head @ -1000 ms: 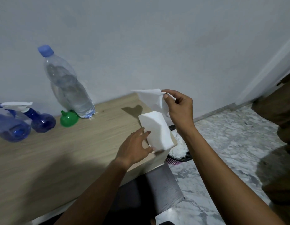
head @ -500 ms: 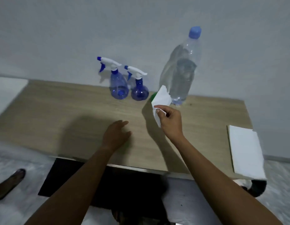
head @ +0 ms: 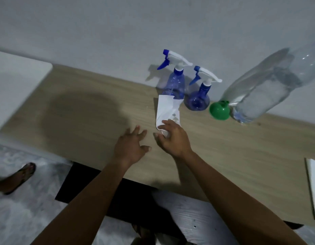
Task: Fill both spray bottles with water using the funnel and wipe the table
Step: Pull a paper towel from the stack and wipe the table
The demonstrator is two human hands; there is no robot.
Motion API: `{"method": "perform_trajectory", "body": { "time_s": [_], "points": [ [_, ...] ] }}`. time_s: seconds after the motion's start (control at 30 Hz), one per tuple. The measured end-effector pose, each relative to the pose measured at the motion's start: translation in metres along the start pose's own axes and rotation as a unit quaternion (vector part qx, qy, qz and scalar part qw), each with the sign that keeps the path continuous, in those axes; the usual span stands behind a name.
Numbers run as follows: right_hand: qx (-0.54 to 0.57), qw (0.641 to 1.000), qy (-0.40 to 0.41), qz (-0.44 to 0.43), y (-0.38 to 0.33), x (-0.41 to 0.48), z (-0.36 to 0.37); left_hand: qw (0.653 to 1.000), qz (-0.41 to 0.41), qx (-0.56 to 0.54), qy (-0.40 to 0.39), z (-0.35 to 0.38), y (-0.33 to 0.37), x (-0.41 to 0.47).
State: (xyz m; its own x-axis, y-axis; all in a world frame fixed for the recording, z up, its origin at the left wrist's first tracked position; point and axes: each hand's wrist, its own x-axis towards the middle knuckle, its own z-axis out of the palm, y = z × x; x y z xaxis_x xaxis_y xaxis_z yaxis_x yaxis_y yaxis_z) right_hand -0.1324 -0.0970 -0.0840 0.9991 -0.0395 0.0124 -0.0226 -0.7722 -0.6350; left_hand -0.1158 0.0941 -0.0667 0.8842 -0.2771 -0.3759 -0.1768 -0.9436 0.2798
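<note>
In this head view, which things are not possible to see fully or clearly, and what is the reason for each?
The water bottle: cap end cut off by the right edge, head view.
The white object: only a strip shows at the right edge.
The tissue: near end hidden under the right hand.
The taller spray bottle: base hidden behind the tissue; water level too dim to tell.

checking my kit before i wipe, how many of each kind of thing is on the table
spray bottles: 2
water bottle: 1
funnel: 1
tissue, held in the right hand: 1
white pack, cut off at the right edge: 1
total: 6
</note>
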Motion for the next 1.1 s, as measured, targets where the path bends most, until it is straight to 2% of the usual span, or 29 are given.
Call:
{"method": "perform_trajectory", "body": {
  "time_s": [0.07,0.17,0.2,0.33,0.37,0.63,1.0,1.03,1.1],
  "points": [
    [-0.006,1.000,0.000,0.003,-0.003,0.000,-0.003,1.000,0.004,0.018,-0.002,-0.001,-0.003,0.002],
    [-0.026,0.997,0.063,-0.025,-0.003,0.011,-0.009,0.999,0.014,0.042,0.005,0.001,-0.007,0.002],
    [-0.050,0.996,0.062,-0.036,-0.002,0.017,-0.009,0.998,0.021,0.051,0.011,0.002,-0.008,0.002],
    [-0.177,0.979,-0.093,-0.024,0.012,0.035,-0.001,0.997,0.032,0.065,0.024,0.005,-0.011,0.000],
    [-0.201,0.973,-0.111,-0.020,0.015,0.035,0.002,0.997,0.033,0.066,0.024,0.005,-0.011,0.000],
    [-0.257,0.963,-0.080,0.016,0.007,0.026,0.012,0.997,0.033,0.066,0.005,0.001,-0.007,-0.001],
    [-0.250,0.966,-0.045,0.052,0.015,-0.020,-0.008,0.998,0.028,0.060,-0.015,-0.005,-0.006,-0.001],
    [-0.236,0.968,-0.032,0.074,0.015,-0.019,-0.015,0.998,0.030,0.058,-0.019,-0.005,-0.006,-0.001],
    [-0.107,0.982,0.006,0.154,0.012,-0.017,-0.038,0.997,0.032,0.059,-0.024,-0.006,-0.006,-0.002]
  ]
}}
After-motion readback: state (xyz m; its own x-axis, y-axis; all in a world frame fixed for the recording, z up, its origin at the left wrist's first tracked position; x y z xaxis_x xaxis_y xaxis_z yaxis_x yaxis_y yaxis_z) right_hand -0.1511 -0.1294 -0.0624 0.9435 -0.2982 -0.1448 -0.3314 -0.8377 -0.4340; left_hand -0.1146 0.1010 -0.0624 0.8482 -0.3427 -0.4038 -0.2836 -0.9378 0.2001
